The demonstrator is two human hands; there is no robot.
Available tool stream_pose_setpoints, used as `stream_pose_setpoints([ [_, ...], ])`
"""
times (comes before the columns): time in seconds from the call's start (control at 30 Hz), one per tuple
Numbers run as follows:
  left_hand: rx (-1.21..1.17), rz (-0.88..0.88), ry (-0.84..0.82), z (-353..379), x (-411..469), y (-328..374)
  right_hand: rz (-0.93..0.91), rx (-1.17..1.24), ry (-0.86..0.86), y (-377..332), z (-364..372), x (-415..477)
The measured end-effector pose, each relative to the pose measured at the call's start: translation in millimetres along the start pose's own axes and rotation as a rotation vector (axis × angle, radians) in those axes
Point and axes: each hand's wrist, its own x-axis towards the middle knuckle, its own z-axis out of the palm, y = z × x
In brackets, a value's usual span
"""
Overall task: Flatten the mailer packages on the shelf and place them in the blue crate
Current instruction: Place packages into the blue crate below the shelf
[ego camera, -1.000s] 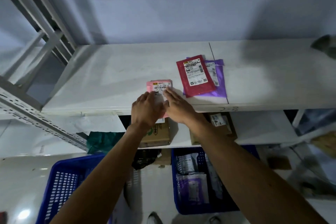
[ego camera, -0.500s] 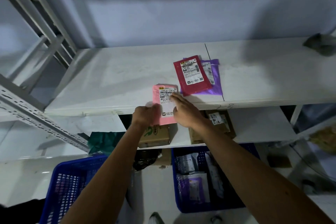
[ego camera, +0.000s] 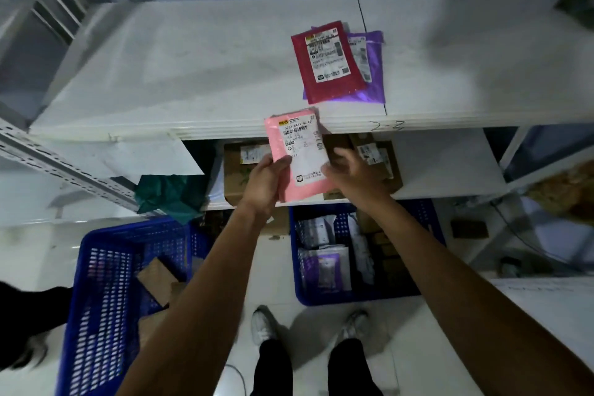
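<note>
Facing a shelf (ego camera: 193, 74), left crate (ego camera: 103, 299) and right crate (ego camera: 353, 299) on the floor below; red mailer (ego camera: 328, 80) lying over purple mailer (ego camera: 376, 80) on it. Holding the pink mailer (ego camera: 302, 151) in the air just off the shelf's front edge; left hand (ego camera: 263, 183) gripping its left side, thumb on the label; right hand (ego camera: 353, 170) at its right edge, fingers loosely curled, hold unclear.

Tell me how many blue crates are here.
2. The left crate stands on the floor at lower left; the right crate sits below the shelves, holding packages. Others may be hidden off-frame.
</note>
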Motion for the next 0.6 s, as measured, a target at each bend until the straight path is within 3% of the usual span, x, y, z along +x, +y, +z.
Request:
stream_pose_setpoints([
  [0.23,-0.081,-0.152,-0.111,29.9,-7.5,-50.2,0.205,0.188,-0.037,57.1,-14.7,-17.6],
  [0.37,-0.039,-0.184,-0.019,26.5,-5.5,-78.1,0.339,0.18,-0.095,104.9,-21.1,-23.6],
  [0.47,0.059,-0.181,0.089,18.8,1.7,-112.9,0.441,0.109,-0.157,156.1,-21.4,-25.2],
  [0.6,0.294,-0.259,0.083,14.5,7.6,-181.9,0.544,0.062,-0.098,231.9,-18.1,-21.6],
])
